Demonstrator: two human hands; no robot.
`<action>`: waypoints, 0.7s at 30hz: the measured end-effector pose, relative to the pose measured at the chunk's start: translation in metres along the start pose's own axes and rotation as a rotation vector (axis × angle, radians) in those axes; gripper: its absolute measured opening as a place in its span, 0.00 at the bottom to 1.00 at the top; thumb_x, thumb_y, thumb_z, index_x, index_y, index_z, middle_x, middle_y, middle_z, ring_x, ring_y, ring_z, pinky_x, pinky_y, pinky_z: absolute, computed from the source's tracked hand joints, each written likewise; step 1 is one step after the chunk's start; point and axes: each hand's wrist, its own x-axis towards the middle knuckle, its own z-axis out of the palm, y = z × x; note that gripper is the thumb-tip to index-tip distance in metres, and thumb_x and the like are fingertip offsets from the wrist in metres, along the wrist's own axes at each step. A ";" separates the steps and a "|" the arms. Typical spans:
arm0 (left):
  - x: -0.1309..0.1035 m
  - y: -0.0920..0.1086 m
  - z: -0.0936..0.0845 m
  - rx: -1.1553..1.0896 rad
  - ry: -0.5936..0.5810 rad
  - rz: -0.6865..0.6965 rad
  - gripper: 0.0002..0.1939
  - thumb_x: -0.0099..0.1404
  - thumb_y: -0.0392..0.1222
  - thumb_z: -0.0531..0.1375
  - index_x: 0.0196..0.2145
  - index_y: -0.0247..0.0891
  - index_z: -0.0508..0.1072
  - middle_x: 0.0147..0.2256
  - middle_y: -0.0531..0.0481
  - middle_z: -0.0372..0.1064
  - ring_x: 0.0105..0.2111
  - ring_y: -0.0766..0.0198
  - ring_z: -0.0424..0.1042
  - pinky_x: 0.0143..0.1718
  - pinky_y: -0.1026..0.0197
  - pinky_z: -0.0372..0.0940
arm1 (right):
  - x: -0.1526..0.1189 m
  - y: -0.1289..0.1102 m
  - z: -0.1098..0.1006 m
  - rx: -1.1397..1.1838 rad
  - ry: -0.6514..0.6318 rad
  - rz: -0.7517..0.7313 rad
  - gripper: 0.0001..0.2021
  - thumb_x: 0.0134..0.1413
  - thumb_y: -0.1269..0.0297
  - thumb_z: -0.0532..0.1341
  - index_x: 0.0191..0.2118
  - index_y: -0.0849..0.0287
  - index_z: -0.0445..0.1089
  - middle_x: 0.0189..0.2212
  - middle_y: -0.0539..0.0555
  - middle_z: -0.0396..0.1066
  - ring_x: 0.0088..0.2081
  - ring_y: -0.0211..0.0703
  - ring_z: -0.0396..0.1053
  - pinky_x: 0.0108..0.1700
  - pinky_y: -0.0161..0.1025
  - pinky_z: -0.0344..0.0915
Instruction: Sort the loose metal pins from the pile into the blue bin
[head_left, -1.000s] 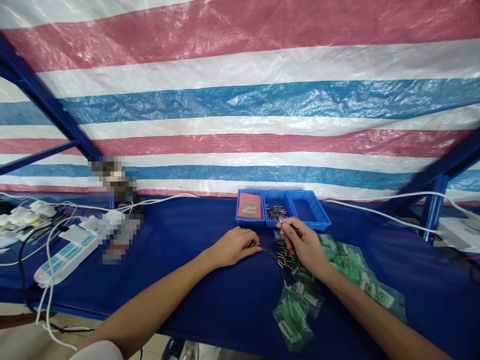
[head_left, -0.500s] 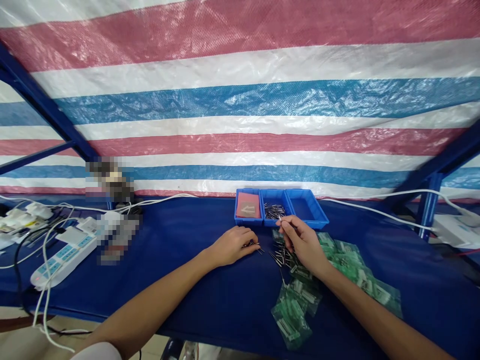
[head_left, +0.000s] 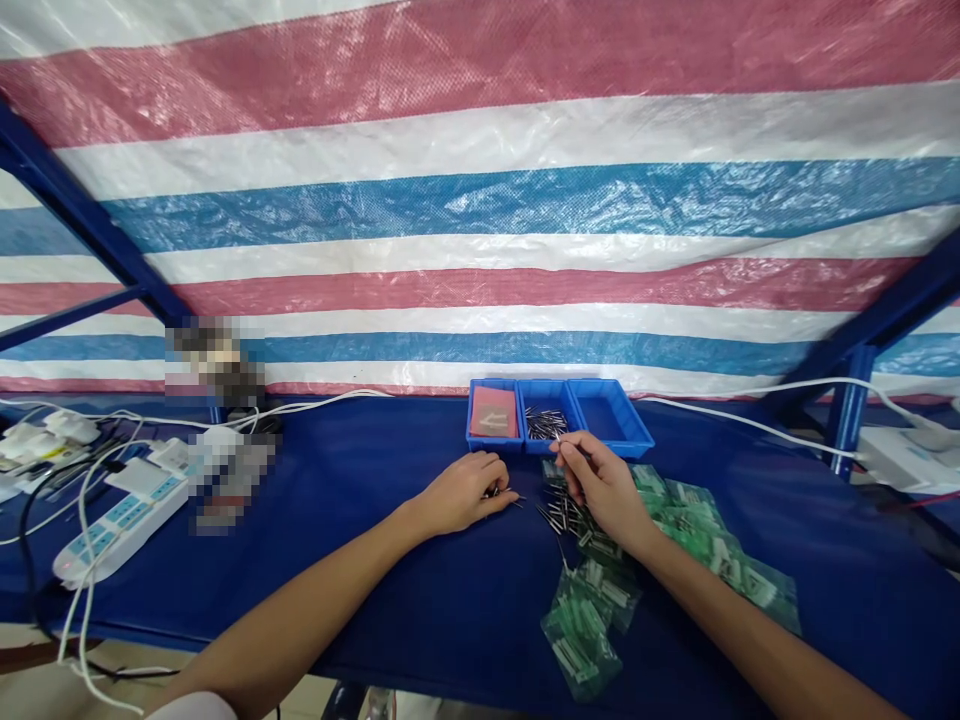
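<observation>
My left hand (head_left: 469, 492) rests on the blue tabletop with its fingers curled around several thin metal rods (head_left: 491, 491), whose tips poke out. Just in front of the middle blue bin (head_left: 529, 447), my right hand (head_left: 598, 482) pinches a small thin piece between thumb and forefinger; its tip looks metallic, but most is hidden. That bin holds a heap of thin, dark metal rods (head_left: 547, 423). More loose rods (head_left: 553, 518) lie on the table under and beside my right hand, against green-tinted clear packets (head_left: 576, 630).
Left of the middle bin, a blue bin (head_left: 470, 436) holds a pink sheet (head_left: 493, 397) and a small clear packet. Another blue bin (head_left: 611, 405) stands to the right. A white power strip (head_left: 124, 525) with tangled cables lies at left. Behind hangs a striped tarp (head_left: 480, 210).
The whole view has shifted very slightly. Both hands keep nearly the same place and grip.
</observation>
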 end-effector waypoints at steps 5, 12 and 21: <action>0.001 0.000 0.000 0.016 -0.009 0.004 0.14 0.79 0.49 0.58 0.38 0.39 0.66 0.36 0.51 0.68 0.37 0.62 0.67 0.40 0.61 0.60 | 0.000 0.001 0.000 -0.005 0.004 -0.001 0.20 0.68 0.41 0.62 0.44 0.56 0.73 0.33 0.50 0.69 0.19 0.32 0.61 0.18 0.32 0.59; 0.003 0.003 -0.002 0.084 -0.040 0.026 0.15 0.84 0.48 0.50 0.41 0.39 0.68 0.39 0.48 0.70 0.40 0.59 0.69 0.46 0.58 0.62 | 0.000 -0.004 0.001 -0.009 0.001 0.006 0.21 0.68 0.41 0.62 0.43 0.56 0.73 0.32 0.49 0.68 0.19 0.32 0.61 0.18 0.33 0.59; 0.002 0.005 -0.003 0.078 -0.051 -0.006 0.18 0.85 0.45 0.42 0.40 0.39 0.66 0.39 0.47 0.70 0.39 0.58 0.67 0.47 0.57 0.62 | 0.001 0.002 0.000 -0.012 -0.003 0.005 0.21 0.68 0.41 0.62 0.44 0.56 0.72 0.32 0.49 0.68 0.19 0.32 0.59 0.17 0.33 0.58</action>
